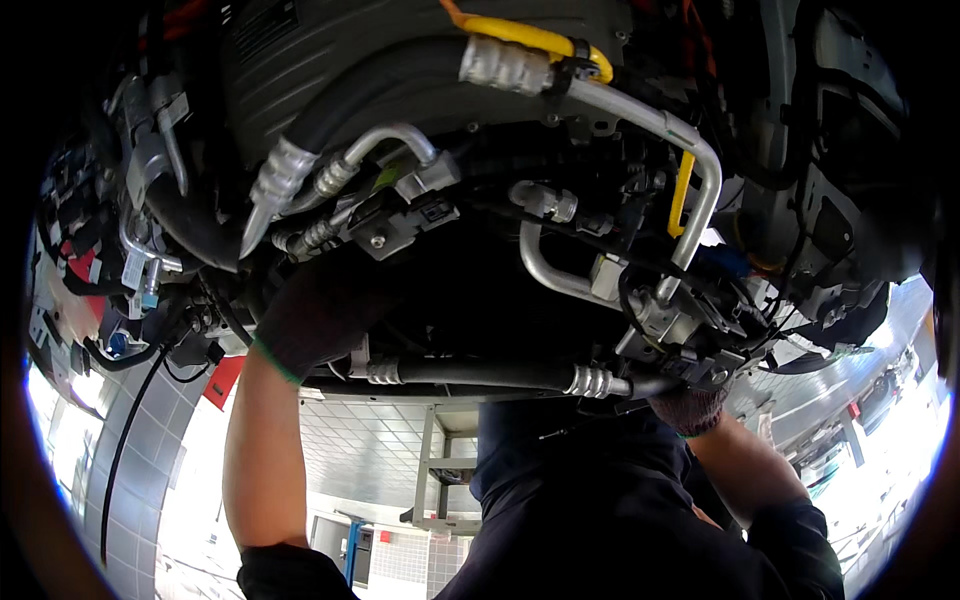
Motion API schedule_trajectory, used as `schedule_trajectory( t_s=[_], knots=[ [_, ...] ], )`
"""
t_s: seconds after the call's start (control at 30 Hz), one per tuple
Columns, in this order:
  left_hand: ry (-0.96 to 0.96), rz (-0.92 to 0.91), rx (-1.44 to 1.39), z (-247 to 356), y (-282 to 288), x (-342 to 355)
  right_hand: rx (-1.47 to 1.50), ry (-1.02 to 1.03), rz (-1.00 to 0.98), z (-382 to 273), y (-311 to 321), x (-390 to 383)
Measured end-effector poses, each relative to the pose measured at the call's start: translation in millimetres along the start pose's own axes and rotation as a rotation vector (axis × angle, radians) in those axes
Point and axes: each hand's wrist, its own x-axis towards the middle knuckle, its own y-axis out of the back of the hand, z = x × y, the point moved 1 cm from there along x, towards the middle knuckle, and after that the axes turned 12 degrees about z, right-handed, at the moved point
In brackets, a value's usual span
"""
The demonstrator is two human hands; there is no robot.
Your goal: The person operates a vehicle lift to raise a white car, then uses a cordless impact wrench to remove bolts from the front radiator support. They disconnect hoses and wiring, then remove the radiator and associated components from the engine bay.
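While we reach into the machinery (480,180), a broad grey casing (330,75) fills its top edge, and across that runs a thick black upper hose (385,80), joined to a bent silver pipe (708,185) that comes down toward the right side. Along the machinery's lower edge lies the lower hose (485,373), with crimped silver ends. Our left hand (325,312), gloved, goes up above the lower hose's left end; its fingers are lost in shadow, so we cannot tell how far they open or what they hold. Our right hand (690,408), also gloved, is close by the hose's right end, its fingers mostly hidden and their grip unclear to us. Above the left hand is a metal bracket (410,225) carrying a bolt (378,241). We judge the lower hose to be already in place; whether any fastening is left, we cannot tell
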Motion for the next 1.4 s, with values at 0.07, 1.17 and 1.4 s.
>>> schedule_trajectory(
  t_s=[0.07,1.17,1.4],
  knots=[
    [-0.043,-0.092,-0.04,18,-2,11,0.018,0.067,-0.008,-6,1,11],
    [-0.295,-0.114,-0.416,92,-74,139,-0.033,0.191,0.115,-12,13,27],
    [-0.175,-0.295,-0.407,84,-50,124,0.032,0.152,0.175,-18,17,36]
  ],
)
